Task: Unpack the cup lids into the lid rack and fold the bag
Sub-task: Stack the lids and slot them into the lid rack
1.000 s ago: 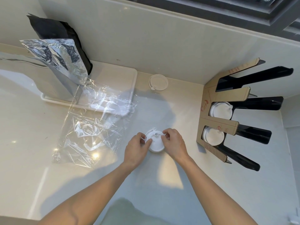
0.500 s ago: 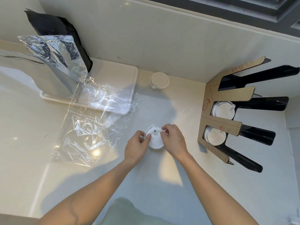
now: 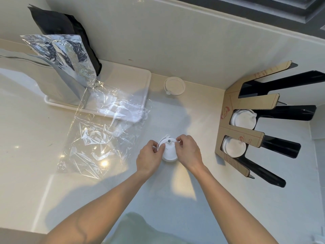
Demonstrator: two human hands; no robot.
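Both our hands meet on a stack of white cup lids (image 3: 168, 152) standing on the counter (image 3: 175, 199); the left hand (image 3: 149, 158) pinches the rim on its side, the right hand (image 3: 189, 153) pinches the opposite rim near the small tab, fingers curled narrow on the plastic; we judge the step in hand to be squaring or separating the stack before carrying it to the rack; it is done well, we think, by keeping the grip low on the rims so the nested lids stay aligned and do not fan out, and by lifting level; to the right of the grip stands the lid rack (image 3: 244, 136), cardboard-faced with black dividers; two of its slots already hold white lids (image 3: 243, 118), the farther slot appears empty; to the left of the grip lies the clear plastic bag (image 3: 98, 138), flat, crumpled and unfolded, its far end resting on a white tray (image 3: 139, 81); that tray also carries a foil pouch (image 3: 58, 55) and a black pouch (image 3: 63, 25); beyond the grip, by the wall, one separate lid (image 3: 174, 85) lies alone
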